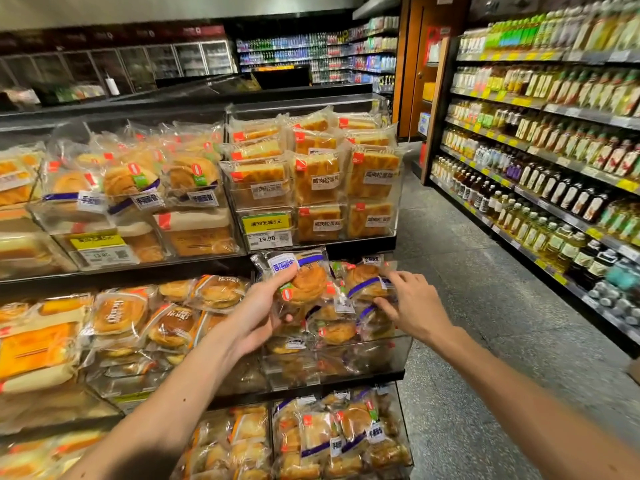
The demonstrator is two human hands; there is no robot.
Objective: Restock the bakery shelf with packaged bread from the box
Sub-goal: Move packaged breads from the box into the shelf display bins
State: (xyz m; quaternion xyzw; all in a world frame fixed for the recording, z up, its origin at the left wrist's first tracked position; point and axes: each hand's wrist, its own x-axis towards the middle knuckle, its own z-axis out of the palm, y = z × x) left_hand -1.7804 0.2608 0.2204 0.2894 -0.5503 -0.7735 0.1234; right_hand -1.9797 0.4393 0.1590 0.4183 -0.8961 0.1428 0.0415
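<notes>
The left hand (258,317) is clenched round a bread packet (304,277), thumb across the front and fingers wrapped behind. It holds the packet upright just below the middle of the view, at the mouth of the clear bin (349,363) on the middle shelf. At 3 o'clock from that packet the right hand (412,306) grips nothing: its fingers are spread and fairly straight, touching the stacked packets (367,284) already in the bin. The step in hand looks to be seating the new packet among them. To do it well, the right hand should press the stack back and toward 3 o'clock so that a gap opens on the bin's 9 o'clock side. The left hand can then slide the packet down into the gap rather than lay it on top, where a slippery wrapper could slip over the low front wall. The held packet's label seems to be upside down, so turning it to match its neighbours would give a tidier face. A light grip matters, since the round loaf looks flaky and would likely crush.
</notes>
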